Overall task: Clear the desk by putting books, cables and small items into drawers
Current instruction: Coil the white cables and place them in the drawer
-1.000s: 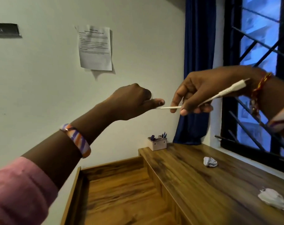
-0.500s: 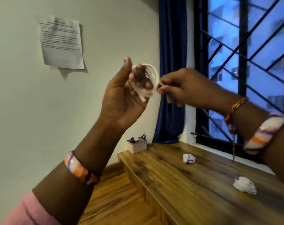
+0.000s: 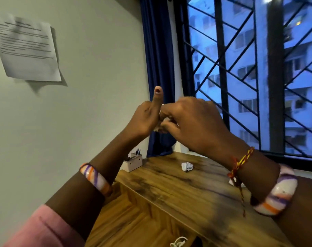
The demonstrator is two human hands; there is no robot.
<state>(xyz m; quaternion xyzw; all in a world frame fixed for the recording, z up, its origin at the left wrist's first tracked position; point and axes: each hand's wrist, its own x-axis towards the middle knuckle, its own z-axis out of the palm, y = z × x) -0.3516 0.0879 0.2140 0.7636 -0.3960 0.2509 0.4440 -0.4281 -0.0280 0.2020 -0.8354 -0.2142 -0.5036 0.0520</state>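
Observation:
My left hand and my right hand are raised together in front of the window, well above the wooden desk. Between them sits a coiled white cable, mostly hidden by my fingers; only slivers of white show. My left thumb points up while the other fingers wrap the coil. My right hand pinches the cable from the right. Two crumpled paper balls lie on the desk, one near the middle and one partly hidden behind my right wrist. Another white cable lies at the bottom edge.
A small white pen holder stands at the desk's far left corner by the wall. A lower wooden surface runs left of the desk. A blue curtain and a barred window lie behind. A paper sheet hangs on the wall.
The cable went from stretched straight between my hands to coiled around my left fingers. My right hand has closed in on the left, covering the coil. The view has swung right.

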